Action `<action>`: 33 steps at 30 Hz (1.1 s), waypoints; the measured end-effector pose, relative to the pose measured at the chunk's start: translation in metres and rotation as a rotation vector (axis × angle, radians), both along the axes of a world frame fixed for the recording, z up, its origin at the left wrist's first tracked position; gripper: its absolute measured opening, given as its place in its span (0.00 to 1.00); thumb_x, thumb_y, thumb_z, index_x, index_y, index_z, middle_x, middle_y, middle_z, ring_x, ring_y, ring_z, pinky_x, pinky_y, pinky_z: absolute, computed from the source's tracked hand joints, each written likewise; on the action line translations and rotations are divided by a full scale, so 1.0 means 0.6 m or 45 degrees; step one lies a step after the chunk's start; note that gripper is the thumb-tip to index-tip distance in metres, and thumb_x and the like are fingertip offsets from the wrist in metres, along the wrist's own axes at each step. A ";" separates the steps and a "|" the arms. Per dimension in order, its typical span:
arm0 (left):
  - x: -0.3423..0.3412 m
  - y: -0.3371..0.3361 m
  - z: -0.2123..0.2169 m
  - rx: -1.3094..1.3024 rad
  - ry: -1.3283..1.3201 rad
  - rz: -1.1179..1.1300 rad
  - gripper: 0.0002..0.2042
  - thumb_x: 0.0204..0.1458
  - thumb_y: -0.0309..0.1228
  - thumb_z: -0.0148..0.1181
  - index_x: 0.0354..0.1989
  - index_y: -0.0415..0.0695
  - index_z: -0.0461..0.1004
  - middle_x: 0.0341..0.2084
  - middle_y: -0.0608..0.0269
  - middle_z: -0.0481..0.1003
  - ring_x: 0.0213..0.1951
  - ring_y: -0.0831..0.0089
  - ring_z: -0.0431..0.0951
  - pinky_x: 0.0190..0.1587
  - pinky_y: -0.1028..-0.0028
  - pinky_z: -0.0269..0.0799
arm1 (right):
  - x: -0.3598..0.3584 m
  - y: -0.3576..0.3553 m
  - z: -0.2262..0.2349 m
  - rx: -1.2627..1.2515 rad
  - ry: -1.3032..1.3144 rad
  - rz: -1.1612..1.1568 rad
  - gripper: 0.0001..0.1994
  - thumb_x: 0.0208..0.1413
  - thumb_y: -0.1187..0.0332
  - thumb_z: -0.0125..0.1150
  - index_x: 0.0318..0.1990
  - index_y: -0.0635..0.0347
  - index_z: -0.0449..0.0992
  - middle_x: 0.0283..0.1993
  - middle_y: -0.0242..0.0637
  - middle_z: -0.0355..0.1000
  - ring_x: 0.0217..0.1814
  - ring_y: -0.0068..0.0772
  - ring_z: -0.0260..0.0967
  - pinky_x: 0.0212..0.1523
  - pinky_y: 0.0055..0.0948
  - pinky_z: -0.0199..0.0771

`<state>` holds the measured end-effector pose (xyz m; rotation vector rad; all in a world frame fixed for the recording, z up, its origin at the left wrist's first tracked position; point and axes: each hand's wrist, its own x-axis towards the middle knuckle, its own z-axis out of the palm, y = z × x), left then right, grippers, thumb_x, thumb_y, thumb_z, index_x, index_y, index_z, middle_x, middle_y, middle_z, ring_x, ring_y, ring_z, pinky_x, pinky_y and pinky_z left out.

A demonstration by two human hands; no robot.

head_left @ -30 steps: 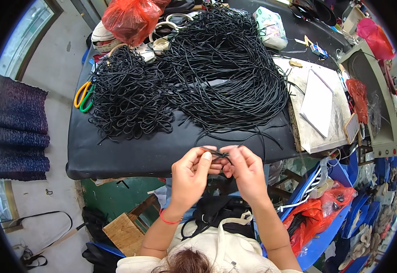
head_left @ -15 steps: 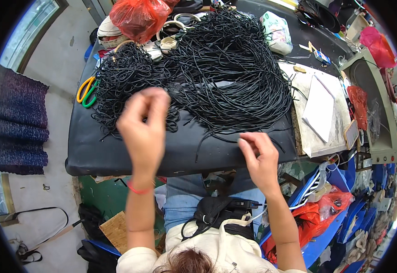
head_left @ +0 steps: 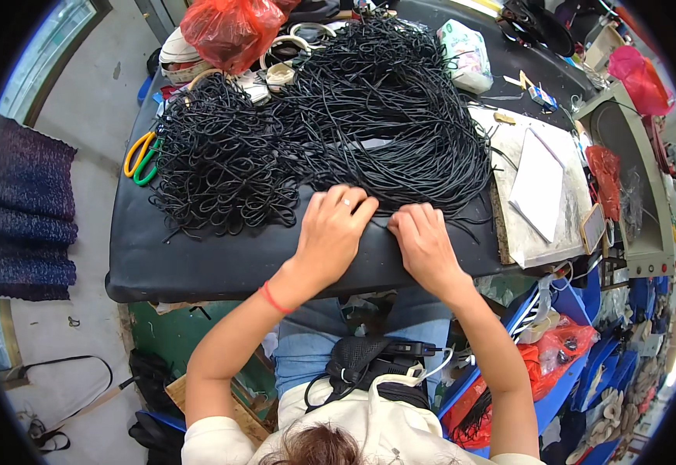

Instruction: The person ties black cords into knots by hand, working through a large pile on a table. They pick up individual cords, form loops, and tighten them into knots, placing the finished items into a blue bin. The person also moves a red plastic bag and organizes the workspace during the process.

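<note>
A large heap of long black cords (head_left: 423, 155) covers the middle of the black padded table (head_left: 198, 267). Left of it lies a second pile, black cords bent into small loops (head_left: 222, 155). My left hand (head_left: 332, 231) and my right hand (head_left: 425, 242) are close together at the near edge of the large heap. Both have fingers pinched, facing each other across a small gap. What shows between the fingertips looks like a thin black cord, its length mostly hidden by the hands.
Scissors with yellow and green handles (head_left: 138, 157) lie at the left edge. A red plastic bag (head_left: 233, 35) and white rolls (head_left: 280, 76) sit at the back. On the right are a tissue pack (head_left: 464, 56) and a pale board (head_left: 520, 236) bearing white paper (head_left: 537, 186).
My left hand has moved right from over the looped pile to the front of the large heap. My right hand has shifted slightly left, and its fingers have closed into a pinch.
</note>
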<state>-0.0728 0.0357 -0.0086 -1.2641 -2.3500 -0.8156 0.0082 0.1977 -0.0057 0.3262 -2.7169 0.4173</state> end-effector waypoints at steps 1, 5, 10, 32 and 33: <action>-0.015 0.013 -0.002 -0.061 0.047 0.025 0.08 0.44 0.25 0.54 0.35 0.43 0.74 0.32 0.65 0.71 0.39 0.68 0.70 0.40 0.69 0.62 | -0.016 0.012 -0.005 -0.012 0.034 0.010 0.05 0.47 0.73 0.55 0.31 0.60 0.67 0.32 0.36 0.62 0.37 0.37 0.59 0.36 0.32 0.56; -0.074 0.051 0.002 -0.193 0.224 0.124 0.06 0.45 0.25 0.53 0.31 0.44 0.74 0.29 0.64 0.70 0.36 0.69 0.70 0.38 0.70 0.62 | -0.069 0.061 0.020 -0.291 -0.150 0.106 0.08 0.47 0.68 0.61 0.33 0.58 0.70 0.36 0.38 0.63 0.43 0.40 0.59 0.44 0.36 0.58; -0.066 0.043 0.042 -0.069 0.123 0.184 0.06 0.46 0.24 0.54 0.33 0.43 0.75 0.29 0.63 0.73 0.37 0.67 0.72 0.41 0.68 0.62 | -0.087 0.079 0.022 -0.197 -0.067 0.112 0.06 0.48 0.72 0.58 0.32 0.61 0.68 0.35 0.38 0.63 0.40 0.40 0.59 0.43 0.36 0.59; 0.084 -0.058 0.086 0.745 -2.179 -0.270 0.10 0.56 0.31 0.53 0.39 0.36 0.73 0.34 0.59 0.76 0.34 0.76 0.77 0.38 0.77 0.75 | 0.037 -0.032 0.115 -0.723 0.231 -0.386 0.07 0.45 0.77 0.63 0.33 0.62 0.75 0.29 0.36 0.68 0.24 0.28 0.66 0.23 0.24 0.66; 0.088 -0.050 0.084 0.828 -2.149 -0.235 0.10 0.56 0.30 0.53 0.39 0.36 0.73 0.34 0.59 0.76 0.34 0.76 0.77 0.37 0.77 0.75 | 0.035 -0.045 0.111 -0.762 0.212 -0.415 0.06 0.45 0.77 0.63 0.33 0.62 0.75 0.28 0.36 0.68 0.24 0.29 0.66 0.24 0.25 0.66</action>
